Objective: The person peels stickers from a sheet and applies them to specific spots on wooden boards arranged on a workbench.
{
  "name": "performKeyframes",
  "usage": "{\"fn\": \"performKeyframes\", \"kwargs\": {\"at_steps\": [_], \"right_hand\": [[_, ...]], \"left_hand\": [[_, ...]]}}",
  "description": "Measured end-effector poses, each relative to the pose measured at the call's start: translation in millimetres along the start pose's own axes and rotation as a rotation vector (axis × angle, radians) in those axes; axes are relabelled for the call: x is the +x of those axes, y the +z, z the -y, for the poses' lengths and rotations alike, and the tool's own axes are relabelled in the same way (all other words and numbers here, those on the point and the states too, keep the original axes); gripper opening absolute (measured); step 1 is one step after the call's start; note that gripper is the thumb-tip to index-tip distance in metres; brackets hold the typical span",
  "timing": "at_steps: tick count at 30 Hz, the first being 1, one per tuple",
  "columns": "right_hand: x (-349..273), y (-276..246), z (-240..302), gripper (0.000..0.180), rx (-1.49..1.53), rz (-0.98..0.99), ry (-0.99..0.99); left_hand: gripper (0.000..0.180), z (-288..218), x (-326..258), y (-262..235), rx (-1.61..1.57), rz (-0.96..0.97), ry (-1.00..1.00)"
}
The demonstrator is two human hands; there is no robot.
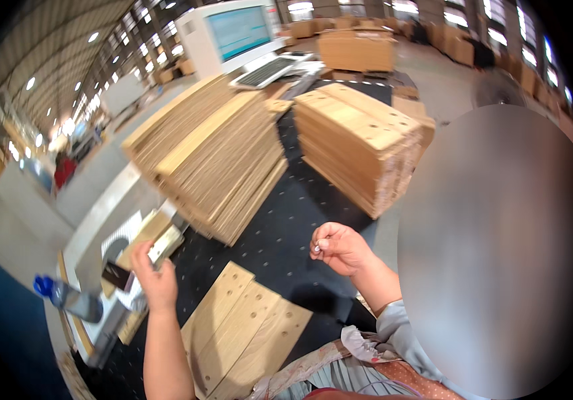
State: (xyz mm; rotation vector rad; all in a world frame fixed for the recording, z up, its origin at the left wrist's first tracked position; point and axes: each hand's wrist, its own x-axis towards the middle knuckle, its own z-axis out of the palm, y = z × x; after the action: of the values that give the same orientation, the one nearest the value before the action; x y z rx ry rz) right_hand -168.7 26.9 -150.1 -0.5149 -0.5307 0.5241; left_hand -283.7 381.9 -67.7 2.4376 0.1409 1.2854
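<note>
My left hand (pixel 158 280) is raised at the left side of the black work surface (pixel 253 230), fingers and thumb apart, with nothing seen in it. Just beyond its fingers lie a small dark box (pixel 117 275) and some short wooden pieces (pixel 153 237). My right hand (pixel 341 250) hovers over the surface with its fingers curled into a pinch. A tiny pale glint shows at the fingertips; what it is I cannot make out. Between my forearms, three light wooden boards (pixel 243 337) with drilled holes lie flat, side by side, close to my body.
Tall stacks of boards stand at the far left (pixel 216 157) and far right (pixel 360 150) of the surface. Behind them are a monitor (pixel 238 33) and a keyboard (pixel 266 72). A blue-capped bottle (pixel 76 300) is at left. A large blurred shape (pixel 493 253) covers the right side.
</note>
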Motion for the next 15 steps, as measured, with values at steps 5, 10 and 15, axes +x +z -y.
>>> {"fn": "performKeyframes", "kwargs": {"at_steps": [5, 10, 15], "right_hand": [[-54, -52, 88, 0.008, -0.068, -0.208, -0.341], [-40, -96, 146, 0.008, -0.376, -0.522, -0.566], [2, -111, 182, 0.008, -0.826, -0.624, -0.604]], "left_hand": [[0.061, -178, 50, 109, -0.021, 0.411, 0.390], [0.083, -303, 61, 217, 0.001, 0.656, 0.660], [0.079, -316, 52, 292, -0.106, 0.592, 0.512]]}}
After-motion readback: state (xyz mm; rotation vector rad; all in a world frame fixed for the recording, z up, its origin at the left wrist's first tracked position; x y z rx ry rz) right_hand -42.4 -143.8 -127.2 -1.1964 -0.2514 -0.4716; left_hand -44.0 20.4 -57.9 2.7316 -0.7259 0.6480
